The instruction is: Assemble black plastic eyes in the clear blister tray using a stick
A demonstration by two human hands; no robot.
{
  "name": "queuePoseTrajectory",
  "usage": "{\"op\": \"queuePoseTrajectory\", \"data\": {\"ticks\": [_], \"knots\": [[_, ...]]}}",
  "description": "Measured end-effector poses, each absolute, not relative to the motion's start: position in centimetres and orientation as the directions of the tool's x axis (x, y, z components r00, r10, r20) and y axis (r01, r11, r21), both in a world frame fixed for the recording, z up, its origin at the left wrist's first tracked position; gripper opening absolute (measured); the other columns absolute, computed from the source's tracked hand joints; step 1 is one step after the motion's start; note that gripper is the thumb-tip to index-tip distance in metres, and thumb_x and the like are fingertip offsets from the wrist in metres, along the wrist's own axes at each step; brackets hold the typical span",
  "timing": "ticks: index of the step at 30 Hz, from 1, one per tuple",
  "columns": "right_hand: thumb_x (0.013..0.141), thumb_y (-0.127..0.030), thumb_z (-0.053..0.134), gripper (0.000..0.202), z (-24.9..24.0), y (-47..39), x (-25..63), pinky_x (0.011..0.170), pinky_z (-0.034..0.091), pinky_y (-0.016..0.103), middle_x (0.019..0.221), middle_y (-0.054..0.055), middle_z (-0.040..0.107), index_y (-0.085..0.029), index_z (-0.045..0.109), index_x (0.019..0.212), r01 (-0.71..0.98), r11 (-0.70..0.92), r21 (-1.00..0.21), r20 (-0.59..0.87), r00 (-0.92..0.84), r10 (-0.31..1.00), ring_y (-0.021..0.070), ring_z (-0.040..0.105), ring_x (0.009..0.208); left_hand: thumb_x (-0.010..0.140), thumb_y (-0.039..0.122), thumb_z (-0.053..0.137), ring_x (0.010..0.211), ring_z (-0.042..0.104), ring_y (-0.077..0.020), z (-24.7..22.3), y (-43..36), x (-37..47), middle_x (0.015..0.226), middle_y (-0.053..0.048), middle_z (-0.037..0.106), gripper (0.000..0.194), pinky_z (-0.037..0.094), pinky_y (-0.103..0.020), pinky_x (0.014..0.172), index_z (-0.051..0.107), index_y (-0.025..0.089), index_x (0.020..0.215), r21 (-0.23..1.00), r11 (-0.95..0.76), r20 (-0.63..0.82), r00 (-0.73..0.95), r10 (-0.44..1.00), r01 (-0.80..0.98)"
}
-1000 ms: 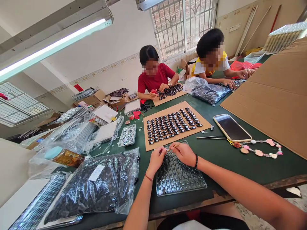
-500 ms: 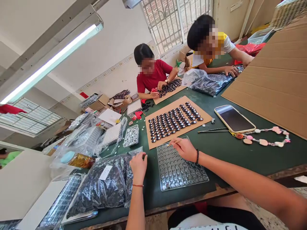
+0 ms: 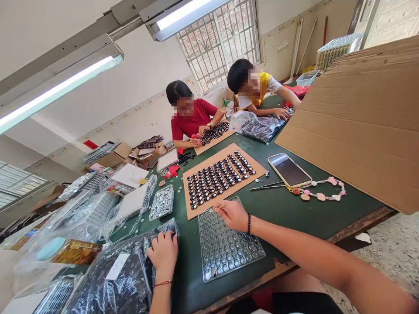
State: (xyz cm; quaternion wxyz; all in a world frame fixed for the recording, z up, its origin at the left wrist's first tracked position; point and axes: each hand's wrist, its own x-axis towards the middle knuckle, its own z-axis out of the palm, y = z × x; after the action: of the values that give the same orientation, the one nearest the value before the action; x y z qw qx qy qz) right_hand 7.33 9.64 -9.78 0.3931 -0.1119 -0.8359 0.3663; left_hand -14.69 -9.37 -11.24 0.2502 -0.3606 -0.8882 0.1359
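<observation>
My left hand (image 3: 164,250) rests at the opening of a clear plastic bag (image 3: 131,270) filled with dark pieces, its fingers curled over the edge; what they hold is hidden. Over the upper edge of a clear tray with round cups (image 3: 229,248), my right hand (image 3: 231,214) is closed in a pinch, and the small thing at its fingertips is too small to make out. Behind the tray, rows of black pieces with white ovals (image 3: 212,181) lie on a cardboard sheet (image 3: 193,213).
A box of small silvery pieces (image 3: 162,203), a phone (image 3: 290,169), tweezers (image 3: 268,186) and a beaded strap (image 3: 321,197) lie around. A large cardboard (image 3: 360,122) stands at right. Two people work across the table. A jar (image 3: 70,250) is at left.
The view has swung to the right. My left hand has moved from beside the bag's edge onto its opening. My right hand stays over the tray's upper edge.
</observation>
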Motion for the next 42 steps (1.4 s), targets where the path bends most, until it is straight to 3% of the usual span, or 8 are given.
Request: {"op": "queuePoseTrajectory", "data": {"ticks": [13, 16, 19, 23, 26, 30, 35, 42], "knots": [[0.089, -0.027, 0.033, 0.025, -9.9, 9.4, 7.3, 0.062, 0.038, 0.024, 0.075, 0.004, 0.061, -0.019, 0.056, 0.086, -0.121, 0.729, -0.674, 0.599, -0.667, 0.443, 0.0146, 0.055, 0.068, 0.083, 0.033, 0.037, 0.083, 0.048, -0.0232, -11.1, -9.1, -15.0, 0.088, -0.006, 0.059, 0.030, 0.027, -0.038, 0.076, 0.064, 0.021, 0.083, -0.259, 0.727, 0.338, -0.646, 0.684, 0.635], [0.089, -0.028, 0.033, 0.025, -9.8, 9.5, 7.2, 0.060, 0.038, 0.024, 0.074, 0.003, 0.061, -0.019, 0.055, 0.085, -0.126, 0.728, -0.674, 0.605, -0.660, 0.446, 0.0143, 0.054, 0.066, 0.082, 0.033, 0.038, 0.086, 0.050, -0.0242, -10.3, -7.8, -13.8, 0.090, -0.007, 0.059, 0.027, 0.031, -0.038, 0.075, 0.060, 0.019, 0.080, -0.039, 0.695, 0.309, -0.653, 0.692, 0.718], [0.090, -0.028, 0.032, 0.026, -9.9, 9.7, 7.2, 0.063, 0.039, 0.024, 0.077, 0.004, 0.061, -0.019, 0.055, 0.084, -0.149, 0.710, -0.688, 0.611, -0.647, 0.456, 0.0144, 0.055, 0.070, 0.082, 0.037, 0.037, 0.086, 0.053, -0.0221, -9.5, -5.1, -11.9, 0.089, -0.007, 0.060, 0.026, 0.037, -0.034, 0.075, 0.055, 0.018, 0.081, 0.342, 0.541, 0.253, -0.629, 0.735, 0.769], [0.090, -0.030, 0.031, 0.028, -10.0, 10.5, 7.0, 0.060, 0.038, 0.024, 0.071, 0.003, 0.058, -0.018, 0.054, 0.081, -0.145, 0.658, -0.739, 0.595, -0.598, 0.537, 0.0140, 0.053, 0.064, 0.079, 0.046, 0.042, 0.082, 0.057, -0.0201, -9.7, -0.8, -10.1, 0.087, -0.006, 0.062, 0.029, 0.043, -0.032, 0.073, 0.050, 0.019, 0.080, 0.777, 0.340, 0.171, -0.697, 0.696, 0.530], [0.090, -0.032, 0.030, 0.029, -9.7, 11.2, 6.9, 0.059, 0.037, 0.024, 0.069, 0.003, 0.057, -0.018, 0.052, 0.079, -0.155, 0.617, -0.772, 0.584, -0.555, 0.592, 0.0137, 0.051, 0.061, 0.077, 0.047, 0.045, 0.088, 0.058, -0.0198, -10.9, 0.9, -9.5, 0.102, -0.009, 0.059, 0.028, 0.046, -0.032, 0.073, 0.044, 0.018, 0.075, 0.952, 0.180, 0.055, -0.716, 0.696, 0.248], [0.091, -0.033, 0.030, 0.029, -9.7, 11.6, 6.9, 0.057, 0.036, 0.024, 0.067, 0.002, 0.055, -0.018, 0.052, 0.080, -0.163, 0.591, -0.790, 0.574, -0.537, 0.618, 0.0132, 0.050, 0.059, 0.074, 0.049, 0.050, 0.076, 0.060, -0.0169, -12.3, 0.8, -8.6, 0.102, -0.009, 0.059, 0.032, 0.048, -0.031, 0.067, 0.043, 0.018, 0.074, 0.975, 0.184, -0.055, -0.669, 0.741, 0.123], [0.090, -0.033, 0.033, 0.031, -10.1, 11.5, 6.9, 0.056, 0.036, 0.024, 0.065, 0.002, 0.054, -0.018, 0.052, 0.070, -0.136, 0.601, -0.788, 0.569, -0.533, 0.626, 0.0123, 0.048, 0.057, 0.074, 0.053, 0.048, 0.042, 0.035, -0.0058, -12.1, 0.2, -6.3, 0.053, 0.006, 0.041, 0.036, 0.028, -0.018, 0.041, 0.040, 0.019, 0.072, 0.970, 0.212, -0.092, -0.626, 0.774, 0.120], [0.089, -0.036, 0.035, 0.034, -10.4, 11.3, 7.1, 0.048, 0.033, 0.022, 0.065, 0.002, 0.054, -0.016, 0.052, 0.068, -0.133, 0.479, -0.868, 0.468, -0.546, 0.695, 0.0098, 0.046, 0.051, 0.075, 0.044, 0.050, 0.038, 0.024, -0.0037, -12.0, 0.0, -5.0, 0.047, 0.010, 0.028, 0.027, 0.018, -0.015, 0.039, 0.041, 0.019, 0.080, 0.972, 0.224, -0.225, -0.542, 0.810, -0.069]]}}
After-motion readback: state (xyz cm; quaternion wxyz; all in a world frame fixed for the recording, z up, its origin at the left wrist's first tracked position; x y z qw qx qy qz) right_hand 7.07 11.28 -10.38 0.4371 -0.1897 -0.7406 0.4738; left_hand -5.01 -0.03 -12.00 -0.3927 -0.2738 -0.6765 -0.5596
